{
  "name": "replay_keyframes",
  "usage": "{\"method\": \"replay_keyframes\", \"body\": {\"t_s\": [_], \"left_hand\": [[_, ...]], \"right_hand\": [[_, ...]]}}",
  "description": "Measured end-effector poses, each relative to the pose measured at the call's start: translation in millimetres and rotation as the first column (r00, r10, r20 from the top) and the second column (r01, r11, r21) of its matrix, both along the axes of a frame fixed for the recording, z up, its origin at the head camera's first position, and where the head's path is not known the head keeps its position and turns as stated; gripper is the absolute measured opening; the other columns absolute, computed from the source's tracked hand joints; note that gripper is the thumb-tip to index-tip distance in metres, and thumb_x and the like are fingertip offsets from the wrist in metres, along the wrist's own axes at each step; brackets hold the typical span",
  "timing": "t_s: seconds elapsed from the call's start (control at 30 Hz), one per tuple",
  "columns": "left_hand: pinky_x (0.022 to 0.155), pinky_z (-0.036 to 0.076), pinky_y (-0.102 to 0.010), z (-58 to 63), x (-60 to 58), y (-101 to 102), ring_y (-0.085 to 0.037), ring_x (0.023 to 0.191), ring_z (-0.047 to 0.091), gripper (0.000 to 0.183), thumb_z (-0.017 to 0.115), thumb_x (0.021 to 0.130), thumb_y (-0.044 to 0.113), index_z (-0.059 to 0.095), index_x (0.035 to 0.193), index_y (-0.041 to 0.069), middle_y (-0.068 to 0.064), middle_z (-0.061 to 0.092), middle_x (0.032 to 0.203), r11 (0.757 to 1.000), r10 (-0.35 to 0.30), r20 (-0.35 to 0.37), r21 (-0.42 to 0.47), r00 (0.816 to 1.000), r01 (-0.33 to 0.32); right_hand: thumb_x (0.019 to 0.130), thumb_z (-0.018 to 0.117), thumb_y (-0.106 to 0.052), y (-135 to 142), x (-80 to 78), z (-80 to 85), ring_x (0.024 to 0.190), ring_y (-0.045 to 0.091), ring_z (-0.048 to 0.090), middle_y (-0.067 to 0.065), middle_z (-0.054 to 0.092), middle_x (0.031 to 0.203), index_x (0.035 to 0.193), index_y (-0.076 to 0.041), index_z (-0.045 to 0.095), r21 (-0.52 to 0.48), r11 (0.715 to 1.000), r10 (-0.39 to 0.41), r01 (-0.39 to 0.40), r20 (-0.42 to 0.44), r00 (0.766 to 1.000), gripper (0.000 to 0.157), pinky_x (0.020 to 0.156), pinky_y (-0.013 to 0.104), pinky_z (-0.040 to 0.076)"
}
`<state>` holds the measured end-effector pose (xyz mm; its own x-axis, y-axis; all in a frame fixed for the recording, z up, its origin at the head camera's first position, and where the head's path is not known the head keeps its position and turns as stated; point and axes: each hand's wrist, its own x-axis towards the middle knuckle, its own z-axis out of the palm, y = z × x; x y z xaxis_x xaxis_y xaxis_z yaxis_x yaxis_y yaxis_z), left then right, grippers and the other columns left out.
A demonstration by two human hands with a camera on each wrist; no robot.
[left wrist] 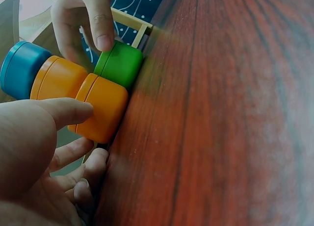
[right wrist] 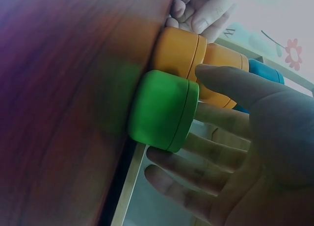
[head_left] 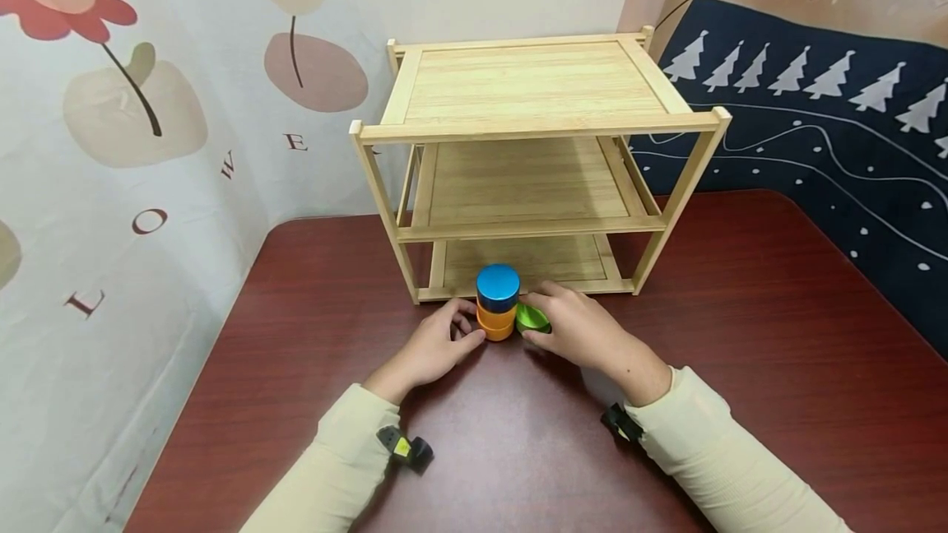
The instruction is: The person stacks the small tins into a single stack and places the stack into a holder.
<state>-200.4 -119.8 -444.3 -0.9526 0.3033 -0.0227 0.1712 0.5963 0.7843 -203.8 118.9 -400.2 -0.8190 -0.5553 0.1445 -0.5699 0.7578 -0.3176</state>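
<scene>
Small round lidded jars stand on the table in front of the shelf. Three form a stack: a blue jar (head_left: 498, 286) on top, an orange jar (left wrist: 60, 81) in the middle and another orange jar (left wrist: 105, 111) at the bottom. Beside the bottom one, to its right, sits a green jar (right wrist: 159, 108). My left hand (head_left: 429, 348) holds the bottom orange jar, thumb on its near side, fingers round the other side. With thumb and fingers on opposite sides, my right hand (head_left: 581, 331) grips the green jar, covering part of it in the head view.
A three-tier wooden shelf (head_left: 533, 128) rises just behind the jars, its lower front rail close to them. The reddish-brown table (head_left: 296, 303) extends to both sides. Printed cloth (head_left: 222, 105) hangs behind it at the left, a dark tree-patterned one (head_left: 800, 122) at the right.
</scene>
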Motion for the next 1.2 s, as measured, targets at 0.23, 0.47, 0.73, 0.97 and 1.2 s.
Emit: {"method": "replay_keyframes", "body": {"t_s": [0.23,0.47,0.73,0.97,1.2], "left_hand": [[0.072,0.047,-0.027,0.5,0.0,0.1,-0.012,0.077,0.055,0.035,0.071,0.092,0.020,0.057,0.123,0.008,-0.004,0.063,0.093,1.000,0.001,0.002,0.003,1.000,-0.001],[0.071,0.046,-0.026,0.4,0.0,0.4,-0.012,0.076,0.055,0.035,0.071,0.092,0.019,0.057,0.123,0.008,-0.003,0.063,0.092,1.000,0.005,0.005,0.002,1.000,-0.005],[0.071,0.046,-0.026,0.7,0.1,1.5,-0.012,0.075,0.055,0.035,0.071,0.092,0.019,0.058,0.122,0.008,-0.003,0.062,0.091,1.000,0.018,0.014,0.005,1.000,-0.018],[0.071,0.046,-0.026,0.0,-0.2,1.2,-0.012,0.075,0.054,0.035,0.070,0.092,0.019,0.058,0.123,0.008,-0.003,0.062,0.092,1.000,0.014,0.012,0.006,1.000,-0.014],[0.071,0.046,-0.026,-0.6,-0.3,1.0,-0.012,0.076,0.054,0.034,0.070,0.093,0.020,0.058,0.122,0.008,-0.003,0.062,0.092,1.000,0.015,0.016,0.006,1.000,-0.015]], "right_hand": [[0.087,0.078,-0.025,0.5,0.0,0.2,0.090,0.020,0.064,0.011,0.065,0.119,0.124,-0.008,0.068,0.008,1.000,-0.005,0.005,0.017,1.000,0.042,0.076,0.038,0.055],[0.088,0.078,-0.024,0.7,-0.3,0.1,0.092,0.021,0.065,0.013,0.064,0.119,0.126,-0.008,0.067,0.017,1.000,-0.003,0.003,0.012,1.000,0.043,0.077,0.040,0.055],[0.087,0.078,-0.019,0.8,-0.6,-0.3,0.094,0.021,0.065,0.011,0.065,0.118,0.125,-0.010,0.067,0.017,1.000,0.002,-0.002,0.004,1.000,0.040,0.078,0.039,0.055],[0.088,0.077,-0.018,0.9,-0.3,1.1,0.092,0.021,0.065,0.011,0.065,0.117,0.126,-0.011,0.067,0.035,0.999,-0.013,0.012,0.024,1.000,0.040,0.076,0.040,0.055],[0.088,0.077,-0.018,1.3,-0.5,0.8,0.092,0.021,0.065,0.010,0.065,0.118,0.125,-0.011,0.067,0.035,0.999,-0.009,0.008,0.017,1.000,0.039,0.076,0.040,0.056]]}}
